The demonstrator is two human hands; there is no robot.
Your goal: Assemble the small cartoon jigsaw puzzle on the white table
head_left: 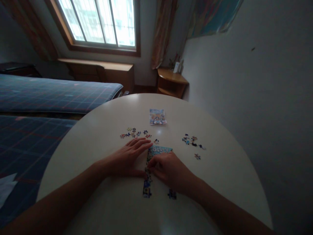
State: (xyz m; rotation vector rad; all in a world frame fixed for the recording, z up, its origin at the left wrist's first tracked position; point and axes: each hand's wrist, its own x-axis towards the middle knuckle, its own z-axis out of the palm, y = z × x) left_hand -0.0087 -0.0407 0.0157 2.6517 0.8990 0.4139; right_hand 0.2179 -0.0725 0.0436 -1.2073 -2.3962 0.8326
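Note:
A partly joined jigsaw puzzle (160,149) lies on the round table, with a light-blue lettered strip at its top and a narrow column of pieces running down its left side. My left hand (128,158) rests flat beside that column, fingers stretched out, the fingertips by the upper left corner and the thumb against the column. Over the puzzle's middle, my right hand (168,166) pinches a puzzle piece at the left column; the fingers hide most of it. Below the right wrist sits a small joined bit of puzzle (172,194), partly covered.
Loose puzzle pieces (133,133) lie scattered beyond my left hand, and another group of pieces (192,140) is to the right. A printed picture sheet (157,117) lies farther back on the white table (207,199). A bed (56,93) stands left, a wall (244,88) right.

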